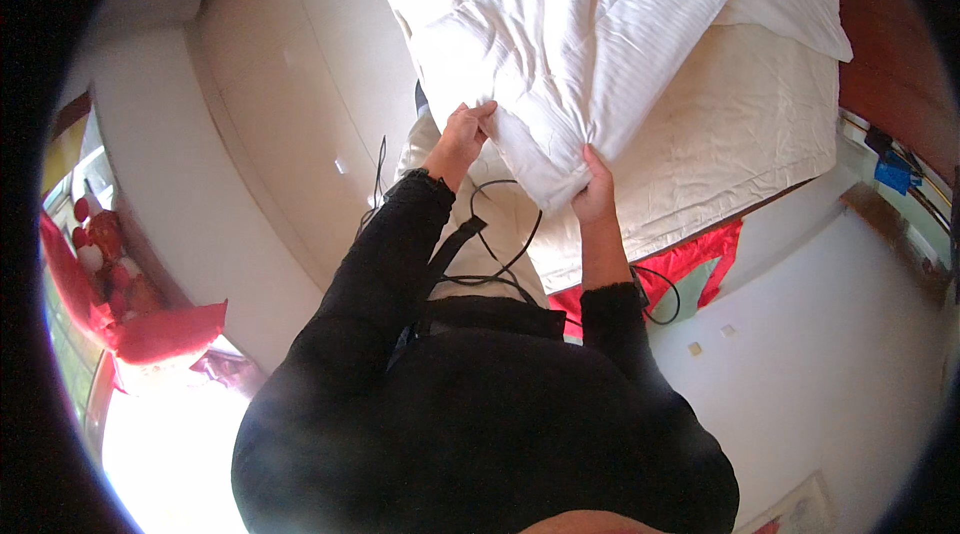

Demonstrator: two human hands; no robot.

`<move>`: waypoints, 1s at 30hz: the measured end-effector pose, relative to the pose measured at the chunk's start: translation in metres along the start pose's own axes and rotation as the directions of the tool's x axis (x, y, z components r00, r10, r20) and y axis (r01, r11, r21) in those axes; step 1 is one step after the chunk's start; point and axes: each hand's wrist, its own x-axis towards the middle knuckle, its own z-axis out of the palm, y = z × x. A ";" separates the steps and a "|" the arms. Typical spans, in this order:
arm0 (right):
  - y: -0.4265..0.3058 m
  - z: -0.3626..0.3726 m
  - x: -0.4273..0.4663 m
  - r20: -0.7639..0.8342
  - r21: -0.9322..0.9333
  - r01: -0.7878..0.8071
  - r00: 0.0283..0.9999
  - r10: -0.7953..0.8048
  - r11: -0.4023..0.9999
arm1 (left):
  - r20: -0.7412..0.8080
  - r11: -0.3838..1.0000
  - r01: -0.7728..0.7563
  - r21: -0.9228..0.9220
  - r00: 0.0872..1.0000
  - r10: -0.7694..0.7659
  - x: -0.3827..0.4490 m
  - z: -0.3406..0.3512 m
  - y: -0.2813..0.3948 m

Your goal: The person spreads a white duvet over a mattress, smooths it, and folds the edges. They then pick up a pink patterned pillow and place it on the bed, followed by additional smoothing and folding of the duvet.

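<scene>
A white striped quilt (555, 38) lies bunched over the far part of the bed, with its near corner lifted towards me. My left hand (461, 136) pinches the quilt's edge between thumb and fingers. Further right, my right hand (598, 189) grips the same raised corner, thumb on top and the other fingers partly hidden beneath the cloth. Between the two hands the fabric hangs in folds. Under the quilt, a cream quilted mattress cover (720, 113) shows on the right side of the bed.
Black cables (517, 264) loop in front of my waist and legs. Pale floor tiles (300, 68) run along the bed's left side. Red cloth (690, 264) hangs below the bed's near edge. Red curtain fabric (165, 331) is at the far left, and a dark red-brown wooden panel (892, 46) at the right.
</scene>
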 end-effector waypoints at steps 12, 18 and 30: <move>0.023 -0.072 0.058 -0.228 -0.107 -0.090 0.972 0.064 0.990 | -0.070 0.992 -0.009 -0.127 0.998 0.000 0.016 -0.021 -0.033; 0.018 -0.076 0.064 -0.282 -0.100 -0.064 0.959 0.033 0.993 | -0.080 0.998 0.022 -0.066 0.996 -0.027 0.021 -0.026 -0.037; -0.004 -0.051 0.039 -0.258 -0.322 0.151 0.936 -0.240 0.935 | -0.114 0.985 0.001 0.174 0.993 0.020 -0.002 -0.005 -0.037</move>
